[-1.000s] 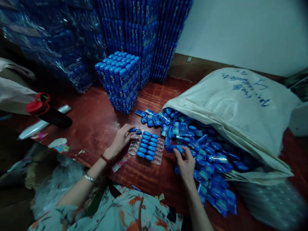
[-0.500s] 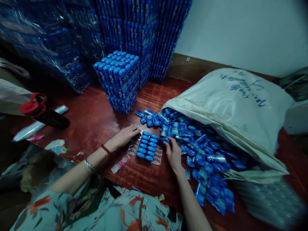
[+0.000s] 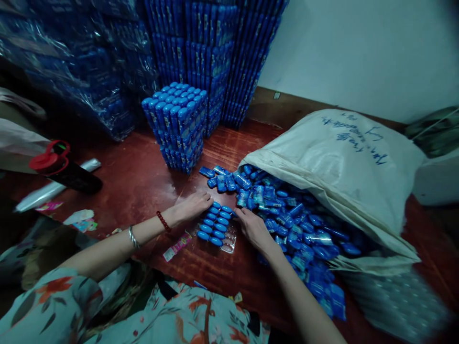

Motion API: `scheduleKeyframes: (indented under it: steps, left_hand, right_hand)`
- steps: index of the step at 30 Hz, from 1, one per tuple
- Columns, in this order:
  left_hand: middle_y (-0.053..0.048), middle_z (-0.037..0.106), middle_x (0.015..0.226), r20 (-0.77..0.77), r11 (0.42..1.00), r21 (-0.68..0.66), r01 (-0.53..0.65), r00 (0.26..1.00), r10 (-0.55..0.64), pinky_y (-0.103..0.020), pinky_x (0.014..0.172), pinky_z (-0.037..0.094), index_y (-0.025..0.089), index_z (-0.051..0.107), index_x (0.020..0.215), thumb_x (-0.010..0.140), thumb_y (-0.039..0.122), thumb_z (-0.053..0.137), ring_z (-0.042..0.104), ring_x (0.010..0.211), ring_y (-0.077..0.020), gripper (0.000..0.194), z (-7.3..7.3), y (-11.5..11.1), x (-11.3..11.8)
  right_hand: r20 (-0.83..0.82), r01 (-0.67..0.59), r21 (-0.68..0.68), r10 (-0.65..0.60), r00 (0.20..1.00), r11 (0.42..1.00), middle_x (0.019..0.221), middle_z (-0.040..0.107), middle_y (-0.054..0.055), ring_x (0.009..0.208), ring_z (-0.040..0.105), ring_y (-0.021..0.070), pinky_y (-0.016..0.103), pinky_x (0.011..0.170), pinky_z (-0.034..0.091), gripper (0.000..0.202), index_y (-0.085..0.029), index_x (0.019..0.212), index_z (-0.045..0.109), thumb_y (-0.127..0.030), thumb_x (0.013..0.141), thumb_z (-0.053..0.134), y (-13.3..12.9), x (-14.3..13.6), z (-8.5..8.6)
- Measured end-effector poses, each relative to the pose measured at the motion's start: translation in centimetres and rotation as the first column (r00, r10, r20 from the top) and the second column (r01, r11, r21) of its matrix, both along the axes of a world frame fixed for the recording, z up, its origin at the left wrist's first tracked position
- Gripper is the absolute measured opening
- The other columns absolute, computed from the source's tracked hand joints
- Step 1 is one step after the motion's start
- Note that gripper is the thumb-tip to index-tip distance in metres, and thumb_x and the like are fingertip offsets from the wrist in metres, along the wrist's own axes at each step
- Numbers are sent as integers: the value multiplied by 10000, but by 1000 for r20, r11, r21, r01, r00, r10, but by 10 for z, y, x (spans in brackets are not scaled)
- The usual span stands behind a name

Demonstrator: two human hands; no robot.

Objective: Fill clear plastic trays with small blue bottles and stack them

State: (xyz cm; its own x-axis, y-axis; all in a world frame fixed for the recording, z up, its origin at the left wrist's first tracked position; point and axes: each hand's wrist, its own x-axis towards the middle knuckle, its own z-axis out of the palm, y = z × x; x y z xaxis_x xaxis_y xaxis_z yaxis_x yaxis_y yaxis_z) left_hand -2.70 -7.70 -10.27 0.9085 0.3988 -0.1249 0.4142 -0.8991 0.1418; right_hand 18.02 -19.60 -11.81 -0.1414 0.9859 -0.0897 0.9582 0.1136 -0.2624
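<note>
Two rows of upright blue packs [image 3: 214,224] stand side by side in a clear plastic tray [image 3: 228,241], with bare cups showing on the right. My left hand [image 3: 196,204] is at the far left end of the rows, its fingertips close together by the end packs; what they grip, if anything, is hidden. At the far right corner, my right hand [image 3: 251,226] has its fingers bent against the rows' edge, and any item in them cannot be made out. Loose blue packs [image 3: 283,210] lie right beside it, spilling from a white sack [image 3: 333,153].
A block of stacked blue packs [image 3: 175,124] stands behind the hands, with taller stacks [image 3: 211,57] and wrapped bundles farther back. To the left are a red-lidded bottle [image 3: 66,167] and a clear roll [image 3: 57,188]. Bubble wrap [image 3: 398,301] lies at the lower right.
My left hand has moved right, onto the end of the rows. My right hand no longer shows a blue pack in its fingers and reaches the rows' far corner. The view has shifted slightly.
</note>
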Motion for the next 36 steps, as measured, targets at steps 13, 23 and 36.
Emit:
scheduleKeyframes:
  steps: [13, 23, 36]
  left_hand:
    - [-112, 615, 1085, 342, 890, -452, -65, 909, 240, -311, 803, 476, 134, 469, 1242, 839, 291, 553, 604, 931, -206, 441, -19, 72, 2]
    - [-159, 573, 1191, 344, 960, -224, -171, 907, 242, -387, 927, 431, 103, 444, 1266, 788, 134, 542, 551, 1064, -249, 489, -47, 82, 36]
    - [-59, 667, 974, 509, 581, -712, -395, 280, 814, -323, 847, 497, 158, 617, 1003, 841, 354, 558, 622, 912, -186, 261, -31, -41, -88]
  right_hand:
    - [39, 66, 241, -78, 996, 968, 1122, 621, 132, 1038, 553, 256, 381, 834, 457, 352, -200, 1204, 555, -153, 870, 451, 78, 6, 7]
    - [-76, 82, 220, -67, 995, 972, 1168, 588, 147, 1022, 567, 215, 336, 835, 446, 349, -136, 1230, 458, -131, 894, 361, 107, 9, -1]
    - [-782, 578, 14, -351, 514, 816, 1003, 653, 63, 775, 647, 186, 353, 731, 527, 327, -221, 1129, 548, -383, 846, 524, -69, 0, -31]
